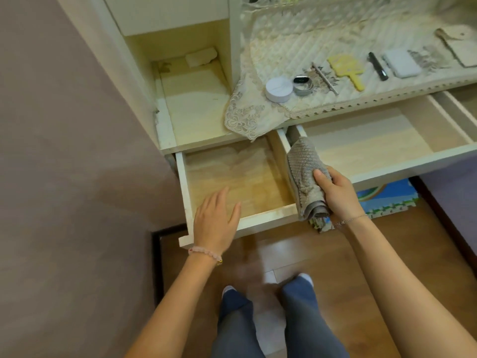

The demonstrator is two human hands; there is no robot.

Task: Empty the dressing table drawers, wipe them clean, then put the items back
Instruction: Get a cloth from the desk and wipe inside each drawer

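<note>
As the cloth [300,161] was pinched in the grip of the right hand [335,192], thumb on top and fingers curled beneath, it sat bunched in a thick fold over the dividing walls where the two open drawers met. Its long axis ran away from the person: one rolled end hung just below the grip toward the floor, and the other pointed up and slightly left toward the back of the drawers.

Left of the grip lay the small drawer [232,174], bare wood with a darker patch across its floor. The left hand [215,223] hovered over that drawer's front edge, fingers spread and holding nothing. Right of the grip and beyond it stretched the wide drawer [361,143], also emptied.

To my eye the wiping was the step in hand. It would go best with the cloth opened flatter under the palm, swept from the back wall forward and worked into the corners, with the free hand bracing the drawer front so it did not slide.

Well beyond the grip, on the covered surface [296,47], waited a white jar [279,89], a yellow hand mirror [347,69] and a black pen [378,65].
</note>
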